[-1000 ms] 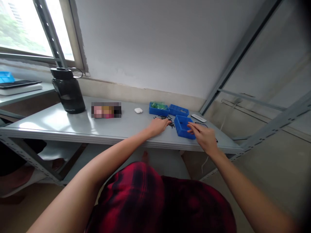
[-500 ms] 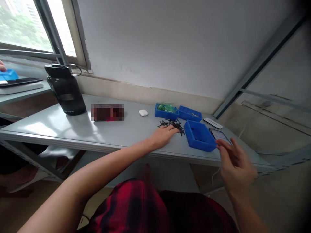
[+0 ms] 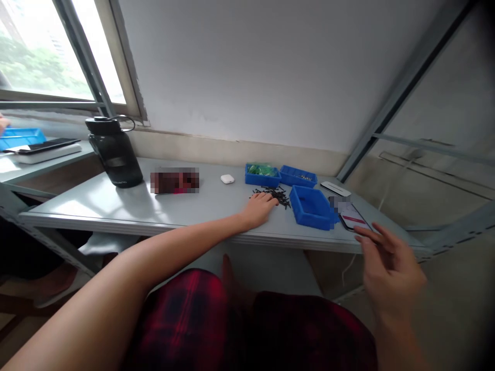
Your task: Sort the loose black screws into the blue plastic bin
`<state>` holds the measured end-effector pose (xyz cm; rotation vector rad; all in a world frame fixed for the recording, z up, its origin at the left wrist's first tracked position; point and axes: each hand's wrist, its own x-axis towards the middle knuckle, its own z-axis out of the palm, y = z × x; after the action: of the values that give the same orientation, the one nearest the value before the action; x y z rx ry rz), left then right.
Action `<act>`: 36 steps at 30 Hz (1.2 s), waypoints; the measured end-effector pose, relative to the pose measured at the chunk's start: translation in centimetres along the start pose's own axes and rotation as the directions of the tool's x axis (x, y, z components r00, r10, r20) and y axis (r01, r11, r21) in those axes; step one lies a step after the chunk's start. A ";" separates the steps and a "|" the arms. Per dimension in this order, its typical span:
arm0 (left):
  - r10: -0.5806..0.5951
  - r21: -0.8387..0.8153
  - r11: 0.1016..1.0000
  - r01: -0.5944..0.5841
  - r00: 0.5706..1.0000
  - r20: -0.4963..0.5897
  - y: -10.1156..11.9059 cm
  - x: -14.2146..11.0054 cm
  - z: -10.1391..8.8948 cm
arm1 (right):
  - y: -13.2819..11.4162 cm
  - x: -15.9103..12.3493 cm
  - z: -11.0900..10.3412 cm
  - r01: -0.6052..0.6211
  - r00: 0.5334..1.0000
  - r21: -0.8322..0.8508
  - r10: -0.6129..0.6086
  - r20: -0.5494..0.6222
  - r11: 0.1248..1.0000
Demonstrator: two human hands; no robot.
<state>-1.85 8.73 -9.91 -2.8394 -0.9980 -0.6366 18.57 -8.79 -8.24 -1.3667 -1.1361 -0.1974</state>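
Observation:
My left hand (image 3: 260, 210) rests on the grey tabletop, its fingers lying over the near-left edge of a loose pile of black screws (image 3: 279, 196). Right of the pile stands a blue bin (image 3: 309, 219); a few dark pieces may lie inside, too small to tell. My right hand (image 3: 392, 270) hovers off the table's front edge, by a phone (image 3: 353, 219) with a lit screen. Its thumb and index tips come close together in a pinch, and anything between them is too small to make out.
Behind the screws are a blue bin of green packets (image 3: 263, 172) and another blue bin (image 3: 296, 178) with small metal parts. A white earbud case (image 3: 227, 179), a dark bottle (image 3: 116, 154) and a white slim object (image 3: 335, 188) also stand around. A metal frame post rises at right.
My right hand has moved from the blue bin's near corner towards the phone, whose screen shows more clearly. My left hand has drawn back slightly on the screw pile. The camera view has shifted.

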 end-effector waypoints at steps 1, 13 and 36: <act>0.019 0.026 0.999 -0.019 1.000 0.010 0.1 0.1 0.1 | 0.1 -0.6 -0.8 -0.035 0.998 0.008 0.036 -0.047 0.999; 0.136 0.274 0.948 -0.164 0.984 0.118 1.3 0.1 -0.7 | 2.8 -1.6 -5.4 -0.140 0.966 0.043 0.127 0.225 0.989; 0.007 0.183 0.983 -0.010 1.000 0.017 1.0 0.1 0.5 | 11.2 -10.2 -4.5 -0.259 0.955 -0.105 0.239 -0.175 0.960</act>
<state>-1.00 8.10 -10.28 -2.6917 -0.9908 -0.4937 23.67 -14.33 -22.08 -1.5642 -0.8189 -0.1949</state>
